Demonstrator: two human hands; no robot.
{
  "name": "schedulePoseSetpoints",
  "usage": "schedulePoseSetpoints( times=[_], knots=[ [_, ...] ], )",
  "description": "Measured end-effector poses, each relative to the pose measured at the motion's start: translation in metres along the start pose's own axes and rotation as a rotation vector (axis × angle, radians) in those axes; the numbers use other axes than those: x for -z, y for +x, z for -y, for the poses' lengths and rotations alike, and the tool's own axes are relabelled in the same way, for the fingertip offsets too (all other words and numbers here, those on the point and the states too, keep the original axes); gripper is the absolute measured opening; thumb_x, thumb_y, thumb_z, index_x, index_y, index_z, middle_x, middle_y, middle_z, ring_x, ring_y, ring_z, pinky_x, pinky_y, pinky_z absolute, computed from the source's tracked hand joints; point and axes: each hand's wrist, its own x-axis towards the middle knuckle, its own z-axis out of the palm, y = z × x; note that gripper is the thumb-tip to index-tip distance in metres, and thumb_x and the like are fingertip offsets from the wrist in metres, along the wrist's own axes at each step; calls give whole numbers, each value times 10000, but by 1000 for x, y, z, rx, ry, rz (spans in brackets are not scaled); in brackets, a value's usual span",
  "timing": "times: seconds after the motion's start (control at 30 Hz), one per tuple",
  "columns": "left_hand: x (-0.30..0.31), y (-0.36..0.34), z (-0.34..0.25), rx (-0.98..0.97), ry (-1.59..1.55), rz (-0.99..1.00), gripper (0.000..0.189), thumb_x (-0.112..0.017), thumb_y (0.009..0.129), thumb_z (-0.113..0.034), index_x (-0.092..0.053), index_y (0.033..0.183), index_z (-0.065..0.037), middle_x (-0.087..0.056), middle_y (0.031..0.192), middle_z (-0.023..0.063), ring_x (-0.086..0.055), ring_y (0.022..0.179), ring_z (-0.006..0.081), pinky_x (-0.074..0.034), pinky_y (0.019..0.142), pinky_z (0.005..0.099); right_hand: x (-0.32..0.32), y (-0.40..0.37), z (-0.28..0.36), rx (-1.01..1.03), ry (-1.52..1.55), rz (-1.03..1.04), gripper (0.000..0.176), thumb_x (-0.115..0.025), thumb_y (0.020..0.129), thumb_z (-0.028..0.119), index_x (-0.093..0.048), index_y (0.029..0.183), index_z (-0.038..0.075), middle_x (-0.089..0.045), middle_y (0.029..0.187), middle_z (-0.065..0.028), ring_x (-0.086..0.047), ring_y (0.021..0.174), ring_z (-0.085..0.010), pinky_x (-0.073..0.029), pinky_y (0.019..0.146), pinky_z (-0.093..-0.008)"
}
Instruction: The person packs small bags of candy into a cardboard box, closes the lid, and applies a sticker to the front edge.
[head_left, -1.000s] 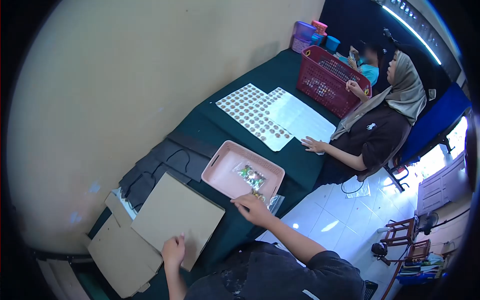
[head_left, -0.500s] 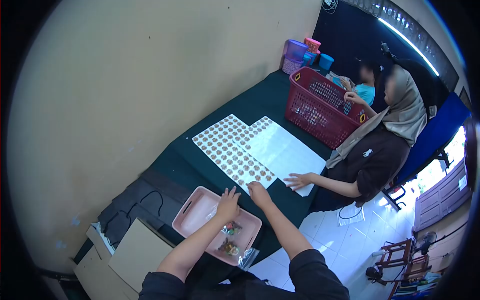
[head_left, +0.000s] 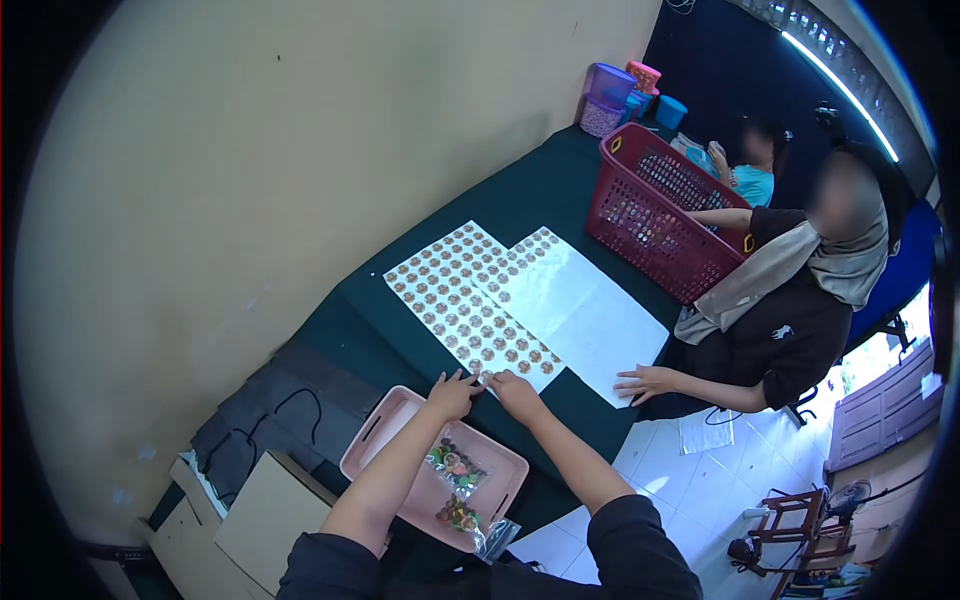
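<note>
My left hand [head_left: 453, 394] is at the near edge of a white sheet [head_left: 440, 290] covered with rows of round brown pieces, its fingers reaching toward a round piece at the sheet's near corner. Beside it, my right hand [head_left: 515, 396] is closed, its fingertips at that same piece; what they pinch is too small to tell. Just below lies a pink tray [head_left: 375, 428] holding small clear bags [head_left: 455, 468] of mixed coloured items. A second white sheet [head_left: 590, 315], with a few rows of round pieces at its far end, adjoins the first on the dark green cloth.
A person [head_left: 800, 290] at the right rests one hand on the second sheet and reaches into a maroon basket [head_left: 660, 225]. Another person [head_left: 755, 180] sits behind it. Plastic tubs [head_left: 610, 87] stand at the back. Grey cloth [head_left: 270, 400] and a cardboard box [head_left: 270, 510] are left.
My left hand has moved from above the tray to the sheet's near edge, close to my right hand. The other person's arm has gone down into the basket. The view has shifted slightly.
</note>
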Motion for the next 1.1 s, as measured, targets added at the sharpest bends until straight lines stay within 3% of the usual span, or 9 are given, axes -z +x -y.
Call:
schedulePoseSetpoints(
  times=[0.1, 0.33, 0.53, 0.63, 0.7, 0.83, 0.93, 1.0, 1.1],
  knots=[
    [6, -4, 1, -22, -60, 125, 555, -610, 722, -228, -490, 1249, -356, -159, 1481, -17, -192, 1340, 326, -209, 964, 691, -1, 0, 0, 79, -122, 25, 252, -497, 769, 60, -574, 999, -8, -578, 900, -127, -565, 878, -261, -496, 708, -341],
    [-2, 9, 3, 49, -163, 144, 513, -594, 731, -232, -518, 1223, -357, -163, 1479, -24, -184, 1341, 330, -209, 933, 724, 0, 12, -2, 78, -146, 63, 163, -551, 754, 71, -603, 884, -12, -587, 858, -132, -580, 808, -280, -495, 660, -355],
    [-11, 16, 4, 68, -146, 147, 492, -565, 742, -240, -522, 1221, -345, -180, 1476, -4, -205, 1326, 365, -219, 904, 739, -7, 16, -9, -531, 465, -446, 116, -626, 725, 77, -599, 747, -33, -619, 734, -137, -626, 663, -229, -497, 597, -318],
    [-11, 6, -6, 94, -315, -181, 415, -564, 767, -178, -579, 1178, -236, -388, 1375, 76, -373, 1241, 359, -327, 932, 623, 4, 13, 3, -526, 493, -604, 92, -632, 735, 57, -604, 754, -29, -623, 720, -111, -622, 666, -177, -497, 603, -289],
    [-4, -6, -16, 12, -698, -689, 310, -594, 796, -183, -622, 1077, -55, -577, 1161, 135, -562, 1052, 281, -435, 900, 424, 26, 8, 36, -497, 557, -666, 71, -620, 751, 28, -598, 793, -24, -610, 782, -94, -615, 698, -153, -499, 611, -277],
    [23, -40, -40, 64, -1293, -604, 331, -621, 842, -268, -627, 991, 27, -646, 909, 62, -594, 785, 90, -478, 710, 211, 58, -1, 94, -133, 412, -541, 200, -655, 727, 34, -573, 908, 13, -542, 902, -124, -597, 786, -215, -468, 770, -296],
    [21, -78, -37, 34, -1794, -499, 302, -608, 853, -247, -622, 997, 18, -646, 902, 55, -601, 783, 97, -480, 707, 210, 72, -2, 129, -63, 384, -462, 223, -659, 716, 26, -566, 918, 10, -505, 907, -128, -561, 821, -240, -442, 817, -307],
    [5, -107, -19, -69, -2034, -444, 307, -509, 908, -241, -544, 1117, -18, -587, 1045, 50, -552, 998, 128, -430, 884, 269, 71, -6, 155, 4, 448, -483, 225, -660, 736, 43, -551, 930, 9, -487, 917, -108, -545, 807, -190, -466, 711, -280],
    [5, -173, -35, 29, -2096, -609, 310, -505, 909, -252, -553, 1090, -6, -546, 1164, 76, -513, 1084, 157, -392, 952, 326, 52, -25, 192, -244, 954, -371, 166, -610, 821, 92, -528, 946, 20, -515, 857, -47, -540, 757, -112, -458, 656, -224]
  ],
)
